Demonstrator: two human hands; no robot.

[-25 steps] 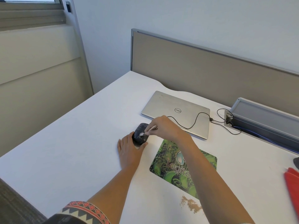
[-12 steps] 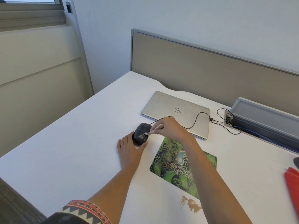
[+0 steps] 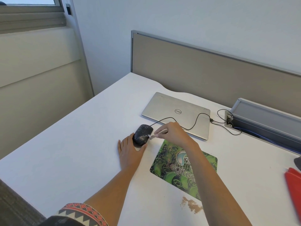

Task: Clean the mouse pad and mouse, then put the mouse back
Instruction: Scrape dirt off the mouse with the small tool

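A black wired mouse (image 3: 143, 133) with pale dusty smears lies on the white desk, left of the green patterned mouse pad (image 3: 169, 162). My left hand (image 3: 130, 152) rests flat on the desk and cups the mouse's near end between thumb and fingers. My right hand (image 3: 172, 132) pinches a small pale brush (image 3: 156, 134) whose tip touches the mouse's right side. My right forearm crosses over the pad and hides its middle.
A closed silver laptop (image 3: 176, 111) lies behind the mouse, with the mouse cable (image 3: 195, 121) running over it to a grey cable box (image 3: 260, 118). Brown crumbs (image 3: 190, 204) sit near the pad's front corner. A red object (image 3: 294, 190) lies at the right edge.
My right hand has drawn back to the right, dragging the brush tip from the top of the mouse to its right edge. My left hand has stayed put.
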